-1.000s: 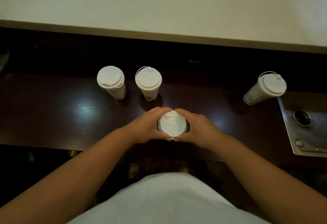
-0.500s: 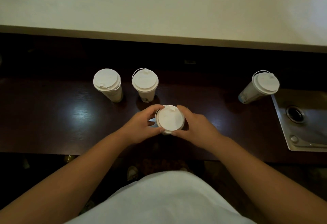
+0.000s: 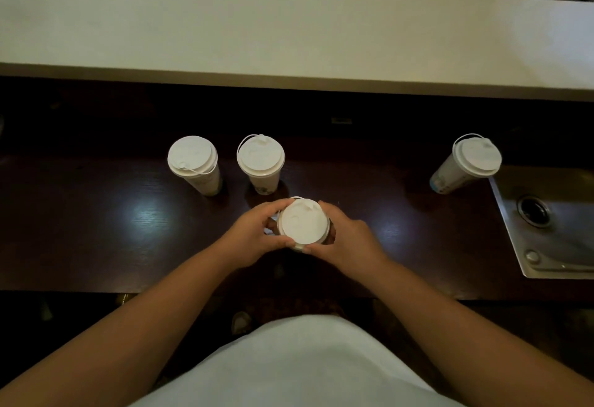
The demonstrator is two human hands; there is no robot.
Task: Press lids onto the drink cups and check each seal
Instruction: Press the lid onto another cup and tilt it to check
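Head view: four white paper drink cups stand on the dark wooden counter point(image 3: 96, 230), each with a white plastic lid in place. The cup in hand point(image 3: 299, 247) stands nearest the person, at the centre of the counter, and is almost wholly hidden beneath its lid point(image 3: 303, 221) and the two hands. The left hand point(image 3: 254, 236) curls round the left side of the rim, thumb at the near edge and fingertips at the far edge; the right hand point(image 3: 345, 234) mirrors it on the right side. Both hands are clamped on the lid edge and cup rim, not spread and not pressed flat on top. Behind it, the left rear cup point(image 3: 197, 165) and the centre rear cup point(image 3: 261, 164) stand just beside each other, upright and lidded; each lid carries a thin tethered stopper loop. The far-right cup point(image 3: 463, 164) stands well apart, near the steel sink point(image 3: 553, 233), and appears tilted only by lens distortion. A pale raised bar top point(image 3: 289, 30) runs across the far side. Judged step: seating the lid on the last cup, or verifying its seal by squeezing round the rim. Whether the lid is fully snapped down cannot be determined. The next move calls for even downward pressure round the full circumference while the cup is held upright, since an uneven squeeze could buckle the paper wall.
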